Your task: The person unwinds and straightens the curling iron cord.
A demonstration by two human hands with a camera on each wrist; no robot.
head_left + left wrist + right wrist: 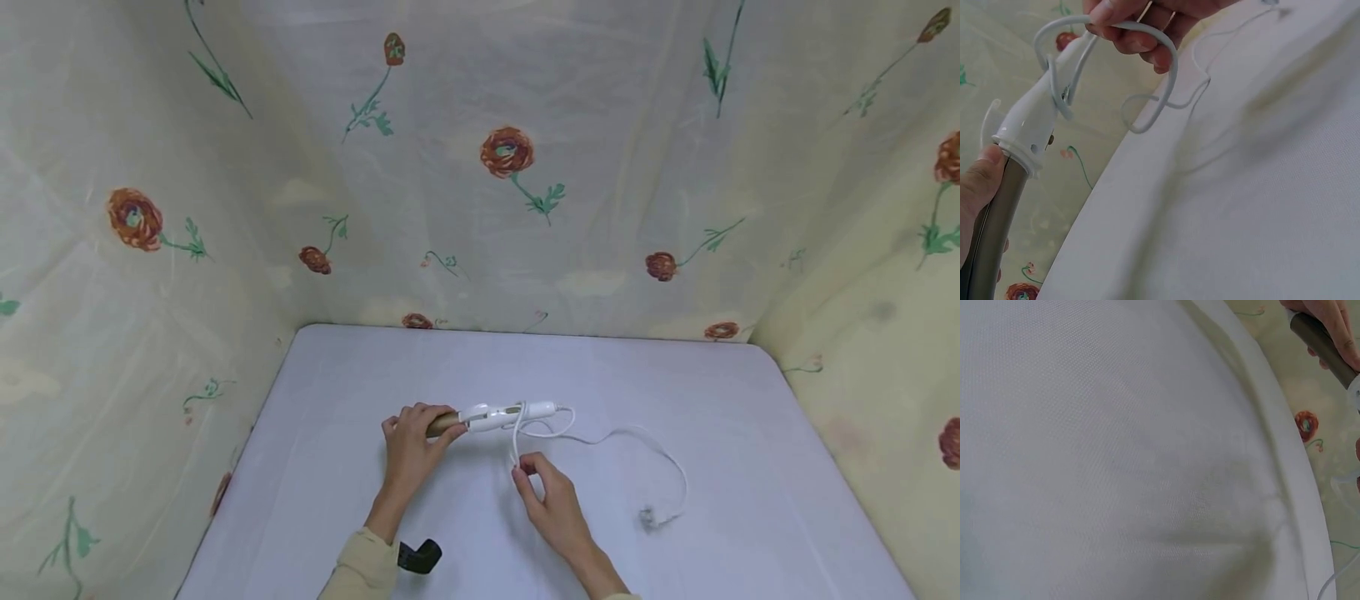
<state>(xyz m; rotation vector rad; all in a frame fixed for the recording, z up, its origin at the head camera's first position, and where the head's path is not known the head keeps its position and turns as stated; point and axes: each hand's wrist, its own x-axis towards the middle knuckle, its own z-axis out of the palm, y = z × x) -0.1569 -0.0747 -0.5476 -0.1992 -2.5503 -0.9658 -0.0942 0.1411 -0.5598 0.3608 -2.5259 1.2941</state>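
Observation:
A curling iron (491, 416) with a white handle and a bronze barrel (997, 231) is held above the white table. My left hand (411, 448) grips it by the barrel, thumb near the base of the handle. The white cord (1169, 81) loops around the handle. My right hand (557, 510) pinches a loop of this cord between thumb and fingers, just below and to the right of the handle. From the handle's end the cord runs right to a plug (650, 518) on the table. Part of the barrel is hidden by the left hand.
Flower-patterned cloth (600, 167) hangs behind and at both sides of the white table (360, 367). A black device (420, 557) is at the left sleeve. The cord's free length curves across the table on the right.

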